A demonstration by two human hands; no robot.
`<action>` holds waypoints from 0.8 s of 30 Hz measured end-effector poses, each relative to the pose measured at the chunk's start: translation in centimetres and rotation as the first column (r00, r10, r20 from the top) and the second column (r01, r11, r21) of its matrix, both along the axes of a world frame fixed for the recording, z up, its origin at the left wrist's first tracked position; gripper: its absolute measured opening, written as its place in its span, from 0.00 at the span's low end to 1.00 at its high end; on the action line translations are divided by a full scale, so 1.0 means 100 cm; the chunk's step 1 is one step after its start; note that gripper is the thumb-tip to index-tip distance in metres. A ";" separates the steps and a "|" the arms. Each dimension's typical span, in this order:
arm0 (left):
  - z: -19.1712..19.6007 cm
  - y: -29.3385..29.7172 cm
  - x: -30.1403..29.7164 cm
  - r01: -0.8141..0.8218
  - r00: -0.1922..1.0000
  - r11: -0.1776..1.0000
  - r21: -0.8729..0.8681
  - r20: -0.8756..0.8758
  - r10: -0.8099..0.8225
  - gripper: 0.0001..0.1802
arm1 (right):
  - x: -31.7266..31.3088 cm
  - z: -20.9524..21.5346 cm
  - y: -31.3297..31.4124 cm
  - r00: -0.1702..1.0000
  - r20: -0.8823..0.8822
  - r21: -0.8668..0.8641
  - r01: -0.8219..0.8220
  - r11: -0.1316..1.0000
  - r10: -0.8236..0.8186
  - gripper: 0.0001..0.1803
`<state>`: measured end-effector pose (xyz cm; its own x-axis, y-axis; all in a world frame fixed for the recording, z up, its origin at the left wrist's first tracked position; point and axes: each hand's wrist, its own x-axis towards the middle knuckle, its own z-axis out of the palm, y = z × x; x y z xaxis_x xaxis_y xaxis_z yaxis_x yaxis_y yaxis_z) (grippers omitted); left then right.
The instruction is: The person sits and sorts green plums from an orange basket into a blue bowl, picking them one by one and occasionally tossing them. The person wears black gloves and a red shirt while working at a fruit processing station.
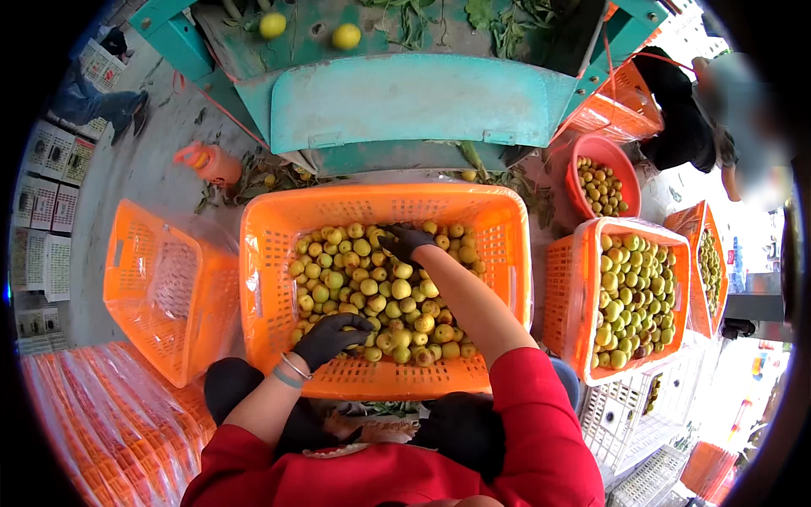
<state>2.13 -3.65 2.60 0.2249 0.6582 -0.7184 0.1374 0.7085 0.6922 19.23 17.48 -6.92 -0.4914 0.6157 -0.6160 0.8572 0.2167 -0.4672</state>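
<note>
Small round yellow-green fruits (pixel 376 283), some with brown patches, look like jujubes and lie in a wide orange plastic crate (pixel 384 203) in front of me. My left hand (pixel 334 340), in a black glove, rests over the near left part of the pile. Its fingers stretch rightward, slightly bent and apart, with no fruit seen in them. Across the far middle of the pile reaches my right hand (pixel 407 242), also black-gloved. Its fingers are spread over the fruits, and their undersides are hidden.
A teal metal machine (pixel 414 100) stands beyond the crate. To the right are a fruit-filled orange crate (pixel 568 291) and a red tub (pixel 583 186). A tilted orange crate (pixel 152 287) and stacked crates (pixel 110 422) stand left. Another person (pixel 676 110) is at far right.
</note>
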 end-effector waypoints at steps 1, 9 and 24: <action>0.002 0.000 0.004 -0.013 1.000 1.000 0.025 0.006 0.013 0.12 | -0.012 0.009 -0.005 0.996 0.090 0.008 -0.013 1.000 0.012 0.37; 0.000 0.013 0.007 -0.027 0.999 0.989 0.144 0.027 0.023 0.11 | -0.013 -0.008 -0.017 0.978 0.178 0.099 0.093 0.991 -0.110 0.39; 0.033 0.014 -0.011 -0.303 0.897 0.945 0.121 0.371 0.240 0.23 | 0.097 0.200 -0.120 0.779 -0.626 -0.333 -0.241 0.912 -0.022 0.23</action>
